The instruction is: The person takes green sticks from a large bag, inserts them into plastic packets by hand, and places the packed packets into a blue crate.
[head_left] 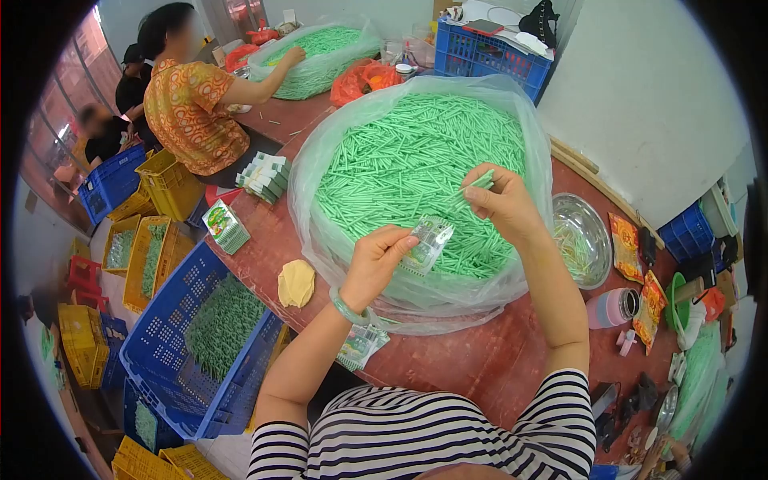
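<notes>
My left hand (380, 264) pinches a small clear printed plastic packet (430, 244) over the near side of a big clear plastic bag (300, 208). The bag is full of thin green sticks (400, 152). Between the thumb and fingers of my right hand (506, 206) is a small bunch of green sticks (480, 186), just above and right of the packet. Whether any sticks are inside the packet I cannot tell. More flat printed packets (362, 344) lie on the table below my left wrist.
A metal bowl (596, 240) and a pink bottle (608, 308) stand at the right. Left are a yellow cloth-like item (296, 283), stacked packets (226, 226) and a blue crate (152, 352) on the floor side. A co-worker (192, 104) reaches into another bag (372, 36).
</notes>
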